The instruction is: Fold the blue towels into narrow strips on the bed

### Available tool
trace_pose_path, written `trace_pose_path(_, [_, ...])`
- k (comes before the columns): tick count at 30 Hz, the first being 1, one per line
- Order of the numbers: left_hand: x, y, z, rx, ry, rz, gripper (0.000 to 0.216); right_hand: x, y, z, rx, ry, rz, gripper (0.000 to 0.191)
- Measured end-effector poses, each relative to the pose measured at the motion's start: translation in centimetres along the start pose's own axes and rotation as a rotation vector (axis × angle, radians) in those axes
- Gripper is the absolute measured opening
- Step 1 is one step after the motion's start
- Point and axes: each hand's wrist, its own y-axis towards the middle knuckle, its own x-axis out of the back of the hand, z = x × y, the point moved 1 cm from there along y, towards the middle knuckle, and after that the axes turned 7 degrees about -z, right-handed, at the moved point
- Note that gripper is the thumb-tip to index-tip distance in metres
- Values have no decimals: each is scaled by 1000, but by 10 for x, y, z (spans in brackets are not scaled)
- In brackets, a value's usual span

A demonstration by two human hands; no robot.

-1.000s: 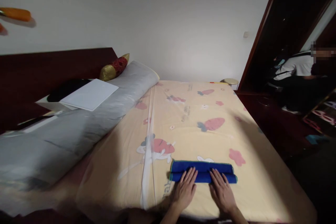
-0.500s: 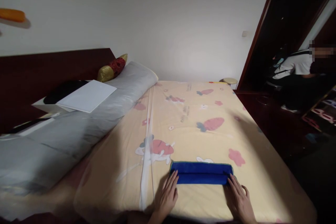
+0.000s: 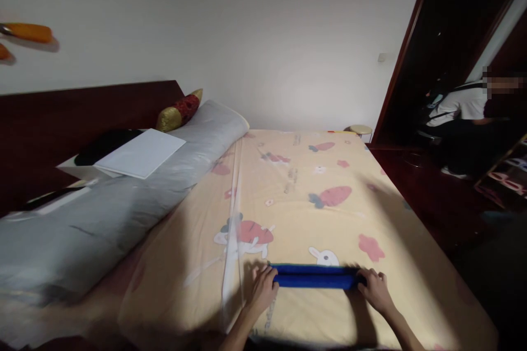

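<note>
A blue folded cloth, probably a towel, lies as a narrow strip across the near part of the bed. My left hand grips its left end with curled fingers. At the opposite end, my right hand has its fingers bent around the cloth's corner. The fingertips under the cloth are partly hidden. Beneath it is a pale yellow bedsheet printed with rabbits, carrots and flowers.
Along the left runs a grey rolled quilt with a white flat box lid on it. A red and gold pillow rests by the dark headboard. A person sits at the right, beyond the bed.
My fingers, which lay stretched on the cloth's ends, have curled around them. The cloth has become a narrower strip, its far edge drawn nearer, uncovering a printed rabbit's head.
</note>
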Motion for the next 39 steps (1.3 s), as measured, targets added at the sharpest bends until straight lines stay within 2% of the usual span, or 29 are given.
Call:
trace_pose_path(2, [-2, 0, -3, 49, 16, -5, 35, 0, 2, 4, -23, -19, 2, 36])
trace_pose_path(5, [-11, 1, -25, 91, 24, -33, 48, -10, 2, 27, -44, -36, -43, 57])
trace_pose_path(7, [-21, 3, -49, -30, -15, -30, 59, -23, 2, 53, 57, 10, -43, 66])
trace_pose_path(10, [-33, 4, -81, -265, -51, -46, 68, -45, -1, 88, 244, 81, -32, 64])
trace_pose_path(13, [-35, 0, -91, -315, -1, -101, 66, -58, -7, 101, 292, 78, -104, 61])
trace_pose_path(18, [-18, -7, -76, -359, 46, -96, 66, -50, -15, 82, 353, 74, -139, 61])
trace_pose_path(22, [-7, -18, -39, -248, 118, -160, 65, -33, -20, 48, 194, 27, -170, 62])
trace_pose_path(26, [-11, -25, -9, -184, 146, -144, 69, -31, -21, 23, 112, 26, -140, 56])
trace_pose_path(29, [-12, -19, -3, -152, 117, -81, 68, -34, -13, 14, 95, 44, -117, 55])
trace_pose_path(33, [-9, -11, -2, -189, 82, -31, 62, -31, -5, 9, 122, 110, -100, 56])
trace_pose_path(36, [-11, -8, 0, -177, 55, -31, 61, -20, -2, 11, 86, 173, -97, 52])
trace_pose_path(39, [-15, -1, 1, -130, 15, -25, 58, 1, 9, 16, 47, 225, -12, 51])
